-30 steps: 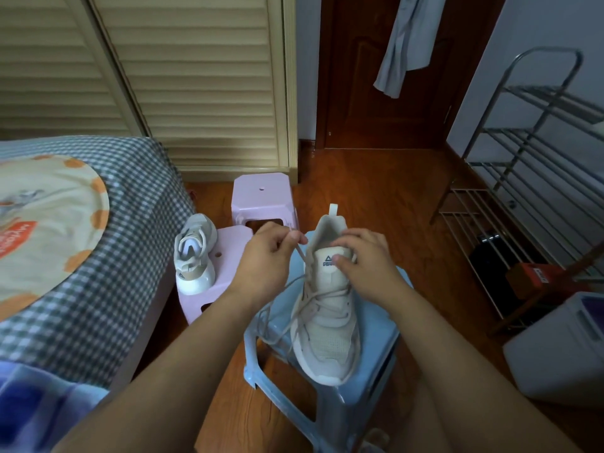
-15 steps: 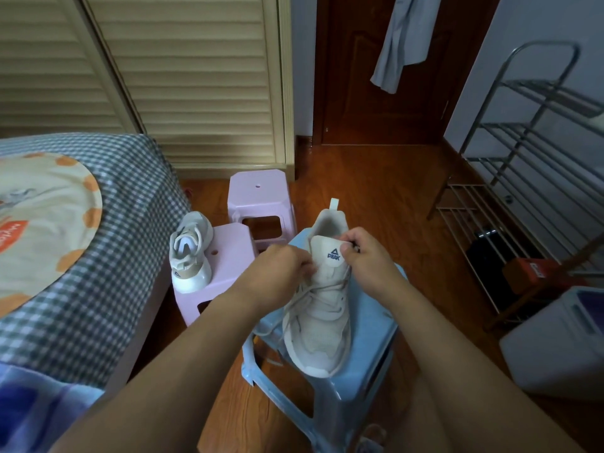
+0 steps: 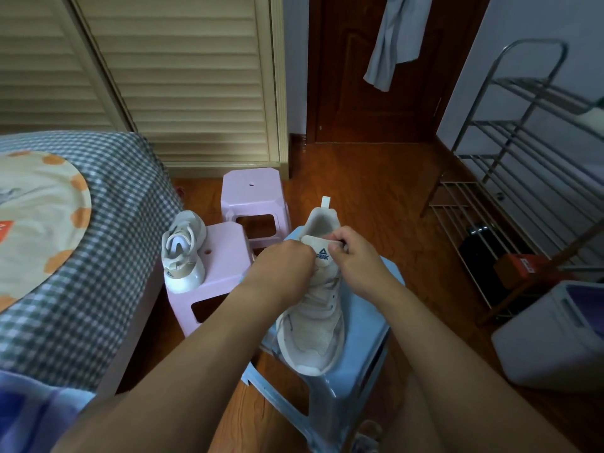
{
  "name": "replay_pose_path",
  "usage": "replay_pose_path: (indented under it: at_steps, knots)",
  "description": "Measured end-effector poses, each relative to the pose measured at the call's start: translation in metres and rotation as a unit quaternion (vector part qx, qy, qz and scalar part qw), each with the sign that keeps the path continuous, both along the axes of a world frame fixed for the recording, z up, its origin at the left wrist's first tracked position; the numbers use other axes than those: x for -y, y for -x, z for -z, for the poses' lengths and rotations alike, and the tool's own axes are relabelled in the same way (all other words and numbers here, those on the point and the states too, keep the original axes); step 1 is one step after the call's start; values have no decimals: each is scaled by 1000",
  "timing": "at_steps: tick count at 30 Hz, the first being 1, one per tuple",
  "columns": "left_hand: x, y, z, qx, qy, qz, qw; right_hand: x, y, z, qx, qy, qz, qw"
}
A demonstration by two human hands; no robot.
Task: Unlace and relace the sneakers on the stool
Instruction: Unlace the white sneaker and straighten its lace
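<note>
Nearest us, the white sneaker (image 3: pixel 313 322) sits on the blue stool (image 3: pixel 366 335), light, soft-sided and likely to slide. Our left hand (image 3: pixel 284 269) curls at the laces, its hold hidden. Our right hand (image 3: pixel 359 266) pinches the tongue's top edge. Beyond, the second sneaker (image 3: pixel 183 253) waits on the pink stool (image 3: pixel 222 256).

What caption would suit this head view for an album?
Both hands, left and right, work at the tongue of a white sneaker on a blue stool; its mate waits on a pink stool.
</note>
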State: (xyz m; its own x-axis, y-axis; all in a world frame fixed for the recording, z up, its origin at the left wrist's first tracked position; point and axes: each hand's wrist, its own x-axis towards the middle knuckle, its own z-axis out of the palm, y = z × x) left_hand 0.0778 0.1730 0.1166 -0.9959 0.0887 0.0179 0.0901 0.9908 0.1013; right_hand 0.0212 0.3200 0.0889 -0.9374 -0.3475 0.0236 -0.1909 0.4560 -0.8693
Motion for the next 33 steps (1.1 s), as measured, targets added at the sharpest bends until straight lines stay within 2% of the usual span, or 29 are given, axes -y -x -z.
replay_pose_path:
  at_steps: [5,9,18,21,22,24,26,27,33]
  knots:
    - [1,-1,-4,0,40,4,999,-4,-1,-3,0,4,-2,1000]
    - [-1,1,-4,-5,34,6,999,-1,-1,-3,-5,3,-6,1000]
    - [4,10,3,-19,-41,33,998,0,0,3,0,4,-9,1000]
    - [10,9,11,-25,-89,18,996,-5,-9,-1,-71,18,5,997]
    - [12,9,13,-24,-107,10,994,-8,-14,-3,-109,-5,14,994]
    - [14,7,17,-25,-128,3,991,-15,-27,-4,-178,-123,11,976]
    - [16,6,20,-35,-145,13,989,-16,-40,1,-209,-224,1,952]
    - [16,5,21,-40,-152,20,987,-14,-44,5,-210,-243,7,947]
    - [15,3,20,-56,-163,21,985,3,-50,8,-157,-189,57,968]
